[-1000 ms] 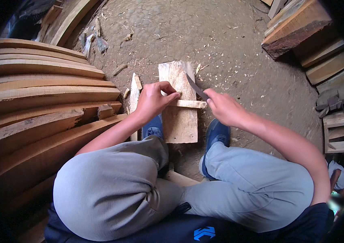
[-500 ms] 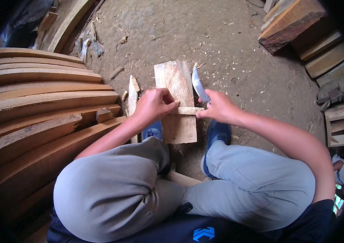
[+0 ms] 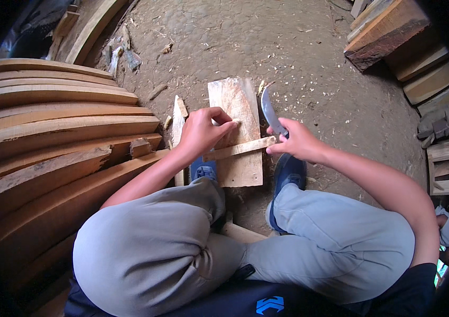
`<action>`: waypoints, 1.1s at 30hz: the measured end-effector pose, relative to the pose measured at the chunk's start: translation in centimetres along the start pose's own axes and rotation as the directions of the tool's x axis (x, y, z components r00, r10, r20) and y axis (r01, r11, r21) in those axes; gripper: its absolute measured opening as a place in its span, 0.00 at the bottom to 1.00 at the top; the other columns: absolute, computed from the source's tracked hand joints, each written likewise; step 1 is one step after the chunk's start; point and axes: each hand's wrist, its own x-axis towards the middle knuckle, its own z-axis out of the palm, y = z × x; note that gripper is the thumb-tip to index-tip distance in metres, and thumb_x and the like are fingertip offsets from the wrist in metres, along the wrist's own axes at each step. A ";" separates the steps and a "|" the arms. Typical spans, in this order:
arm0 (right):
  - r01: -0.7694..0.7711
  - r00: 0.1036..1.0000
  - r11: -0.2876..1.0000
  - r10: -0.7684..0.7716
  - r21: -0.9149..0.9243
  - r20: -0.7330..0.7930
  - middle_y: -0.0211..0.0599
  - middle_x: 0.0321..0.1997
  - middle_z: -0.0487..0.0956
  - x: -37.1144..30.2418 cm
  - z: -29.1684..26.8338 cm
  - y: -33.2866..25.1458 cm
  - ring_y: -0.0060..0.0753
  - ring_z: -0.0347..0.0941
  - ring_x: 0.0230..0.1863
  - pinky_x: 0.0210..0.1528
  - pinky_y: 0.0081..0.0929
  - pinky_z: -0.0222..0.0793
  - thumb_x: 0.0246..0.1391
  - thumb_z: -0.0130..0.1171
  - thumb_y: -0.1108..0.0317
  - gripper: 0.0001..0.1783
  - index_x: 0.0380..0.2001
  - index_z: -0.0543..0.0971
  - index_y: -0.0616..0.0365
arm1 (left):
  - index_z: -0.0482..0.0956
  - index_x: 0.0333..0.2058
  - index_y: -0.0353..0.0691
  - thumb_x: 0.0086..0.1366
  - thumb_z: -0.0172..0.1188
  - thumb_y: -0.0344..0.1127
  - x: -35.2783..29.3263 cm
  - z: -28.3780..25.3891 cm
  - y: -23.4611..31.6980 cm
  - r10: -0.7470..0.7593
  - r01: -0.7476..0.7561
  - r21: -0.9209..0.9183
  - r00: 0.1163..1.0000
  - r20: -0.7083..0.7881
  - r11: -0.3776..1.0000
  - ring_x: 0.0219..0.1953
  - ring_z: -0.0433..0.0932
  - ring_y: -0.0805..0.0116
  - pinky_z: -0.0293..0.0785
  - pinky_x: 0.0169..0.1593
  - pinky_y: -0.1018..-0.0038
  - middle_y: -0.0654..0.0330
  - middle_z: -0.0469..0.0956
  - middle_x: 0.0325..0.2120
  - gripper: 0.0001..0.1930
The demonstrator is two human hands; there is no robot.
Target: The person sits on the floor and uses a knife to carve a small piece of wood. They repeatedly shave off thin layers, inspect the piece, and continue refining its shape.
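The right hand [image 3: 301, 143] grips the knife [image 3: 269, 108], blade just off the board's right edge, open dirt floor [image 3: 330, 111] beyond it; the stick [image 3: 243, 149] slants across the board [image 3: 240, 171], right end past that edge, among the right hand's fingers; the left hand [image 3: 203, 129] has fingertips pinched together, on what I can't tell; planks [image 3: 71, 127] crowd the left.

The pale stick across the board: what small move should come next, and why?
Probably lower the left hand onto the stick to steady it. That hand appears clear of the stick, whose left end juts past the board, while the right hand, at the other end, also grips the knife.
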 end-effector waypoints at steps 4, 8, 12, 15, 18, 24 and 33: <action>-0.014 0.998 0.981 0.001 -0.193 -0.066 0.36 0.29 0.75 0.3 -1.0 -1.7 0.34 0.73 0.31 0.34 0.33 0.66 0.58 0.62 0.57 0.21 0.48 0.74 0.60 | 0.88 0.34 0.41 0.58 0.71 0.43 0.0 0.9 -1.0 0.094 -0.098 -0.026 0.988 -0.119 0.995 0.27 0.84 0.63 0.77 0.34 0.68 0.56 0.85 0.25 0.12; -0.012 0.999 0.931 -0.005 -0.365 -0.045 0.56 0.36 0.79 -0.1 -1.0 -4.5 0.60 0.77 0.40 0.42 0.51 0.69 0.63 0.51 0.66 0.15 0.50 0.70 0.62 | 0.87 0.34 0.40 0.58 0.72 0.39 -0.2 1.3 -0.9 -0.017 -0.007 -0.179 0.992 -0.128 0.984 0.24 0.79 0.74 0.75 0.30 0.73 0.59 0.83 0.23 0.10; 0.041 0.999 0.887 -0.049 -0.460 -0.006 0.62 0.33 0.79 -0.4 0.0 -4.0 0.65 0.78 0.40 0.44 0.57 0.70 0.63 0.48 0.70 0.12 0.46 0.69 0.64 | 0.86 0.36 0.38 0.60 0.71 0.38 -0.2 1.7 -0.4 -0.057 0.029 -0.263 0.993 -0.100 0.964 0.20 0.74 0.82 0.72 0.25 0.77 0.65 0.80 0.21 0.10; 0.087 0.996 0.860 -0.081 -0.502 0.035 0.64 0.29 0.79 -0.8 0.4 -4.6 0.68 0.78 0.37 0.40 0.58 0.73 0.61 0.47 0.71 0.10 0.41 0.67 0.68 | 0.86 0.35 0.37 0.59 0.71 0.39 -0.2 1.9 -0.8 -0.098 0.065 -0.307 0.991 -0.094 0.949 0.24 0.78 0.79 0.74 0.29 0.77 0.61 0.83 0.23 0.11; 0.091 0.996 0.861 -0.082 -0.500 0.040 0.64 0.30 0.79 -0.7 0.8 -4.8 0.68 0.79 0.37 0.39 0.58 0.74 0.61 0.48 0.72 0.10 0.42 0.68 0.67 | 0.86 0.35 0.36 0.58 0.72 0.39 -0.3 1.9 -0.6 -0.122 0.084 -0.309 0.987 -0.104 0.947 0.26 0.80 0.77 0.76 0.33 0.76 0.58 0.84 0.24 0.12; 0.127 0.989 0.836 -0.146 -0.534 0.007 0.61 0.28 0.79 -1.0 1.1 -4.6 0.65 0.79 0.35 0.38 0.54 0.75 0.61 0.52 0.71 0.10 0.42 0.73 0.66 | 0.86 0.36 0.36 0.60 0.71 0.40 0.1 2.1 -0.5 -0.108 0.072 -0.316 0.990 -0.096 0.946 0.21 0.77 0.80 0.72 0.26 0.79 0.62 0.83 0.23 0.13; 0.145 0.982 0.670 -0.189 -0.728 0.021 0.61 0.33 0.80 -0.9 1.1 -5.7 0.60 0.81 0.36 0.35 0.48 0.77 0.60 0.50 0.77 0.15 0.48 0.75 0.72 | 0.86 0.36 0.36 0.62 0.70 0.41 -0.2 1.7 0.0 -0.174 0.127 -0.392 0.981 -0.089 0.911 0.19 0.76 0.81 0.71 0.24 0.79 0.63 0.84 0.24 0.13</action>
